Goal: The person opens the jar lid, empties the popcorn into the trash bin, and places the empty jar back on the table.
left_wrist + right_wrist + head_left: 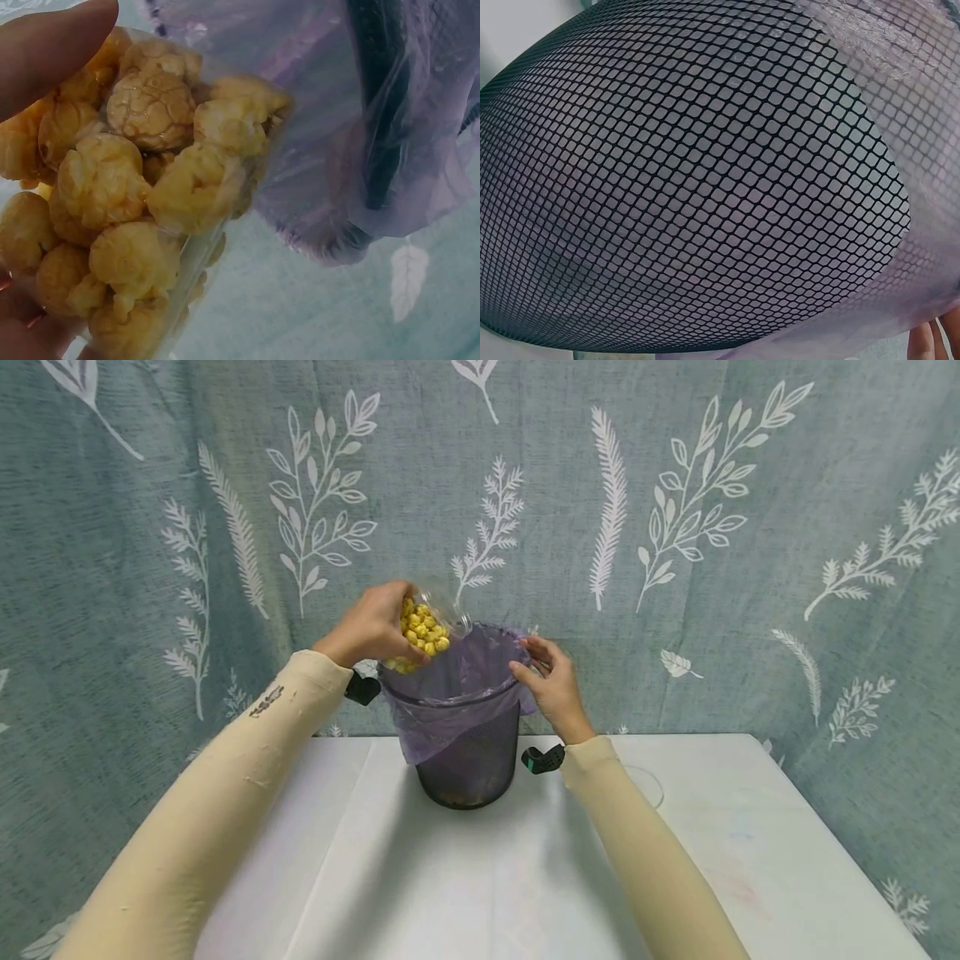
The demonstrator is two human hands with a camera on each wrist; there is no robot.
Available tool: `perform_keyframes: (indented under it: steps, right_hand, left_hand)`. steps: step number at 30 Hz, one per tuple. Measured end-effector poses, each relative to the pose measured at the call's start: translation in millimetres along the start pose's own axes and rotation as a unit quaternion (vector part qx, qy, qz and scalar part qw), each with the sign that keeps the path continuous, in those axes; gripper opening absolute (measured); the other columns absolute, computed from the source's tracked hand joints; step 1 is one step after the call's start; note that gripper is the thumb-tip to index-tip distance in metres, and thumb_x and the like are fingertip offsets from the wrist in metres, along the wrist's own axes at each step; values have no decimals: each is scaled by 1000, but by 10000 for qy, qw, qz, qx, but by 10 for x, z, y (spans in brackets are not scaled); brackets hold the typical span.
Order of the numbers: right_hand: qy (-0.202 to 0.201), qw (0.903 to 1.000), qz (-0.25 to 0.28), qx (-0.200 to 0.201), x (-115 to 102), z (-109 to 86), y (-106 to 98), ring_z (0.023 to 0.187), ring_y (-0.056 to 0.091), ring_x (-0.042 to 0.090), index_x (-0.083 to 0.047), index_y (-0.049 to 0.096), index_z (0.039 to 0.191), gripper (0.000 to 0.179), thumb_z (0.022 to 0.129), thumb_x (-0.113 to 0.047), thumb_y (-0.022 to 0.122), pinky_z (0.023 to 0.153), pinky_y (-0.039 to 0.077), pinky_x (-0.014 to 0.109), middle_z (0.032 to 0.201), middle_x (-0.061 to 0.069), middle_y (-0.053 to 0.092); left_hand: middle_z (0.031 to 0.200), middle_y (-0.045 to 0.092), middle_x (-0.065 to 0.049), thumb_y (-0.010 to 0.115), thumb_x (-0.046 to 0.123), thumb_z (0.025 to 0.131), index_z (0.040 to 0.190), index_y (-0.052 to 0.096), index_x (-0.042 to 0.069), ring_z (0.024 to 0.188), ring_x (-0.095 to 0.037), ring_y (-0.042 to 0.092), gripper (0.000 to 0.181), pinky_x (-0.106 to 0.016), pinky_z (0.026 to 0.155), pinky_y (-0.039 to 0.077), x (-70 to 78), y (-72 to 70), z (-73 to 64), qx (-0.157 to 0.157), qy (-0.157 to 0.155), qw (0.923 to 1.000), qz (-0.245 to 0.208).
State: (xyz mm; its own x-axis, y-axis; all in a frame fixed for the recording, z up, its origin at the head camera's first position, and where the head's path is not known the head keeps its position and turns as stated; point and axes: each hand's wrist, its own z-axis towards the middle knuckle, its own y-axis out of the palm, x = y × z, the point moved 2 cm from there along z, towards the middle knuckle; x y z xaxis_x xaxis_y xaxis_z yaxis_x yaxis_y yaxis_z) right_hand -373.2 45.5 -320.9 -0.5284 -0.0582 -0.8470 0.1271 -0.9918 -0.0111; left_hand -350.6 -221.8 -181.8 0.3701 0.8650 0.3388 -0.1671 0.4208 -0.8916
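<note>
In the head view my left hand (378, 625) grips a clear plastic jar (448, 610) of yellow popcorn (422, 628). The jar is tilted over the left side of a black mesh trash bin (468, 768), its mouth toward the bin's opening. Close up in the left wrist view, round popcorn pieces (112, 180) press against the jar's clear wall, with my thumb (52, 52) on it. A translucent purple bag (442, 731) lines the bin and folds over its rim. My right hand (553, 685) rests against the rim's right side, fingers loosely bent; its fingertips (930, 341) show beside the bag.
The bin stands upright on a white table (675, 843), near its back edge. Behind hangs a blue-green curtain (555, 527) with white leaf prints. A thin pale cord (652, 777) loops on the table by the right wrist.
</note>
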Motion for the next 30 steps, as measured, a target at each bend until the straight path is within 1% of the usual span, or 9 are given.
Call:
perform_keyframes:
  steps: [4,7,9,12,16,18,25,30]
  right_hand:
    - [-38,10000,10,15,-15,6,9,142,46,38,12,44,150,58,101,-4,70,122,34,41,149,27,51]
    - [-13,10000,10,40,-21,8,16,142,46,38,12,44,150,58,100,-4,70,122,34,41,149,27,51]
    - [10,10000,18,53,-18,4,19,142,46,37,11,44,150,58,100,-3,70,122,35,40,149,26,51]
    - [50,10000,-8,42,-11,-5,22,142,46,37,10,45,151,57,101,-4,70,122,35,40,150,26,51]
    - [70,10000,-30,12,-1,-18,20,143,46,37,10,44,151,58,102,-6,69,122,34,40,151,25,51]
    - [69,10000,-32,4,-3,-23,17,143,46,37,9,44,152,58,102,-6,69,122,34,40,151,25,51]
    - [37,10000,-82,38,-16,-13,5,142,47,36,9,44,152,58,101,-5,69,121,35,39,151,23,51]
    - [44,9999,-104,39,-7,-25,9,141,47,35,8,45,151,57,101,-6,70,121,36,38,150,22,53]
  left_hand:
    - [122,61,-19,100,21,63,141,50,-4,110,-37,59,96,-55,96,51,-1,-3,0,-93,-6,9999,114]
    - [120,60,-19,99,20,63,140,50,-4,108,-37,59,95,-54,93,52,-5,12,7,-184,11,9994,288]
    - [121,60,-19,99,20,63,142,49,-3,109,-38,59,96,-55,93,52,-12,28,11,-264,-27,9987,424]
    - [130,59,-20,99,22,64,146,46,-2,118,-40,58,100,-58,97,50,-18,47,16,-369,-87,9976,585]
    - [142,56,-22,99,21,66,150,44,-2,130,-43,53,104,-62,102,48,-1,55,13,-448,-109,9968,657]
    - [143,55,-22,99,20,66,151,44,-1,131,-44,53,104,-62,102,47,13,56,13,-453,-82,9966,683]
    - [137,58,-22,98,18,66,150,45,-2,126,-42,55,102,-61,99,49,56,59,24,-379,96,9957,846]
    - [134,60,-21,95,11,66,148,47,-1,123,-40,57,96,-60,98,50,48,83,19,-287,134,9951,937]
